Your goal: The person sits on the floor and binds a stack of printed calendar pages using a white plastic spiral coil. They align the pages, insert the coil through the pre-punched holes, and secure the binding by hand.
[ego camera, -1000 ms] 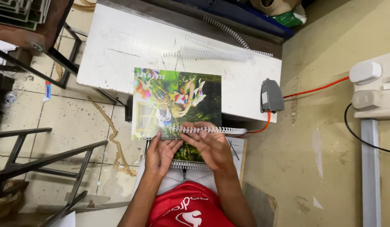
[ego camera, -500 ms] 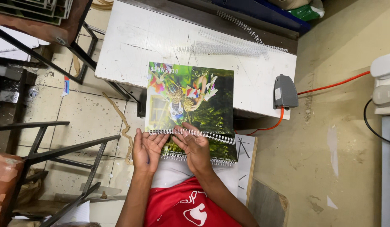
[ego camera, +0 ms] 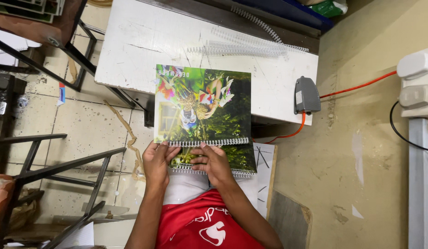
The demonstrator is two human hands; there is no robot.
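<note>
1. The left hand (ego camera: 156, 161) is gripping the near left corner of a glossy, colourful spiral-bound calendar (ego camera: 202, 106), fingers curled onto its white wire coil (ego camera: 207, 142).
2. The right hand (ego camera: 217, 162) is lying just beside the left, apart from it, fingertips pressing on the same coil near its middle.
3. The calendar is reaching from the person's lap out over the edge of a scratched white tabletop (ego camera: 144, 50), above a second spiral-bound stack (ego camera: 237, 161) lying under the hands.
4. Loose white plastic binding coils (ego camera: 241, 48) are lying further back on the tabletop.
5. A grey foot pedal (ego camera: 307, 95) with an orange cable (ego camera: 357, 86) is sitting at the tabletop's right edge.
</note>
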